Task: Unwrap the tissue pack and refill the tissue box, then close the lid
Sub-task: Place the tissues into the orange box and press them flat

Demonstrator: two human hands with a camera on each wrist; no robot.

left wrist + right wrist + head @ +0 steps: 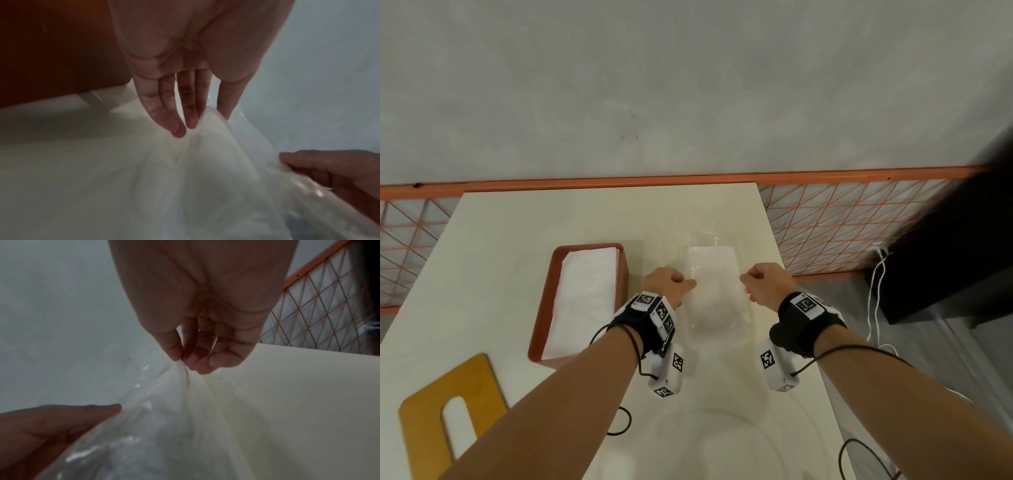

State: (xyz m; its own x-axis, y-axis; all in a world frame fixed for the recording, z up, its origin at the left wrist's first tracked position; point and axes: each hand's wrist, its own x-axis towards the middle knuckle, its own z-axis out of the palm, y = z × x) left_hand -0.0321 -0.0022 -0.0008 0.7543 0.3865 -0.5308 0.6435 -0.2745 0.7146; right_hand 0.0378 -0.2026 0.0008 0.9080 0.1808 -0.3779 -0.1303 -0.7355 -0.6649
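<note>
A white tissue pack [714, 291] in clear plastic wrap lies on the cream table [517, 233] between my hands. My left hand [671, 284] pinches the wrap's left edge [207, 116] between thumb and fingers. At the right edge, my right hand [763, 284] pinches the wrap [183, 368] into a gathered fold. The wrap is stretched taut between both hands. Left of the pack stands the red-brown tissue box [544, 308], open, with white tissues [585, 294] inside. Its yellow lid [424, 425] with an oval slot lies flat at the near left.
An orange wire-mesh fence [842, 233] runs behind and beside the table, before a grey wall. A dark cabinet [962, 246] and white cable [875, 294] stand at the right. A black cord loop [619, 421] lies near my left forearm.
</note>
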